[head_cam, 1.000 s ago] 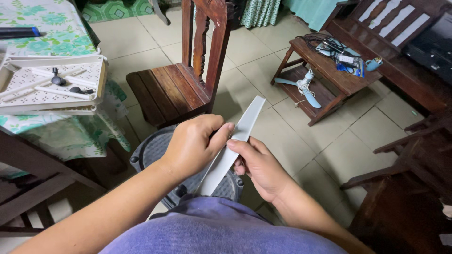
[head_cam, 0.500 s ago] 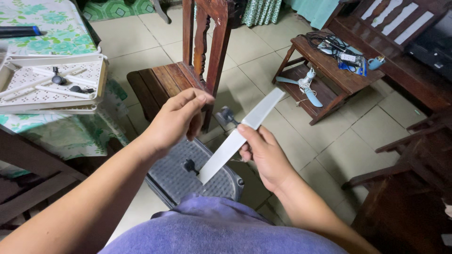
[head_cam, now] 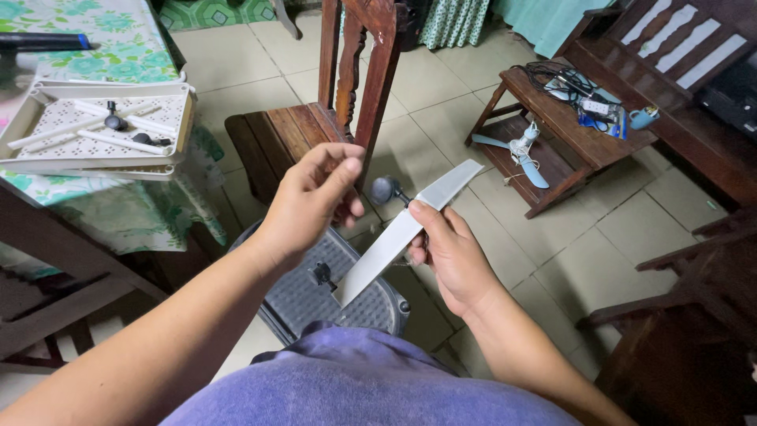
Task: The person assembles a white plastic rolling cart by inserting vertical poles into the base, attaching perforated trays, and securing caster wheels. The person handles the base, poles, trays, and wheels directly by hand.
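Right hand (head_cam: 449,256): clasped around the middle of a long flat grey blade (head_cam: 406,233) (a fan blade, by its shape), thumb lying along the upper face, so the piece stays steady and tilted up toward the far right.
Grey blade: slants from low near the person's lap to high over the floor tiles, its lower end just above the grey base (head_cam: 335,292).
Left hand (head_cam: 311,201): raised just beside the blade, not touching it; fingers curled with thumb and forefinger pinched close, as if around something tiny, though I cannot tell whether anything sits between them.
Grey base: a perforated, rounded housing on the floor between the knees, a dark knob on top, placed under the hands within easy reach.
Wooden chair (head_cam: 315,118): straight ahead, seat bare, back toward the right.
White tray (head_cam: 98,126): on the floral-clothed table at left, holding white rods and small dark parts, kept together off the floor.
Low wooden table (head_cam: 568,126): farther right, with cables, a blue cup and a pale propeller-like part on its lower shelf.
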